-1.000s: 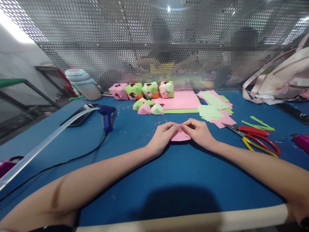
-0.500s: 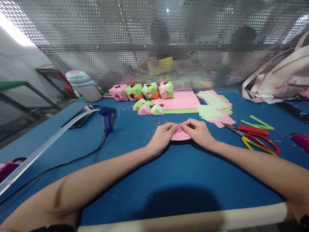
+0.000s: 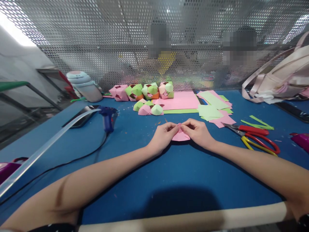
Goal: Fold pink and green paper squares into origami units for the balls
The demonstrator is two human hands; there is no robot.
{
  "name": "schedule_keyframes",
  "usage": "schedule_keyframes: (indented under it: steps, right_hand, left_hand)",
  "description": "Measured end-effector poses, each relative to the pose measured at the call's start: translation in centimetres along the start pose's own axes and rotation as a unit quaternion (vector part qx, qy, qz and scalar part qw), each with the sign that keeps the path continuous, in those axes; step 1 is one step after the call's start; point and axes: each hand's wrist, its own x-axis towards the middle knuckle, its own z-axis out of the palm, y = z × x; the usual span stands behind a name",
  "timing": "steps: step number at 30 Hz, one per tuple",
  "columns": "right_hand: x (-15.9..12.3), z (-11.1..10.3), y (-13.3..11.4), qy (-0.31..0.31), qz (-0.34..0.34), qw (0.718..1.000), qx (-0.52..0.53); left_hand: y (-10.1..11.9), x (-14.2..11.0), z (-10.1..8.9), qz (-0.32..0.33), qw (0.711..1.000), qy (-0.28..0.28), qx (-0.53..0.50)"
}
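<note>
Pink paper (image 3: 181, 137) sits mid-tabletop (image 3: 178, 170), btwn. the near & far edges, prob. so both hands reach it easily. Glue gun (image 3: 108, 118) stands toward the left edge, likely to keep its nozzle off the work. Paper cubes (image 3: 120, 92) line up along the far edge, seemingly parked out of the way; scissors (image 3: 262, 143) lie R of the hands, prob. for quick grabbing. L hand (image 3: 162, 136) & R hand (image 3: 200, 132) pinch the paper's peak, thumbs vs. fingers, other fingers curled, prob. to hold the fold tight.
</note>
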Motion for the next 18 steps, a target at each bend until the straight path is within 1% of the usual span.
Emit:
schedule_keyframes:
  steps: [8, 13, 18]
  right_hand:
    - [-0.07, 0.04, -0.29, -0.008, -0.002, 1.0, 0.004]
    - [-0.08, 0.05, -0.23, -0.015, -0.003, 1.0, 0.011]
    - [0.14, 0.01, 0.27, -0.007, 0.027, 0.999, 0.035]
  left_hand:
    - [-0.47, 0.31, -0.02, -0.03, 0.998, 0.01, -0.051]
    - [-0.24, 0.25, -0.02, -0.039, 0.998, 0.01, -0.05]
    - [0.18, 0.14, -0.14, -0.059, 0.997, -0.022, -0.053]
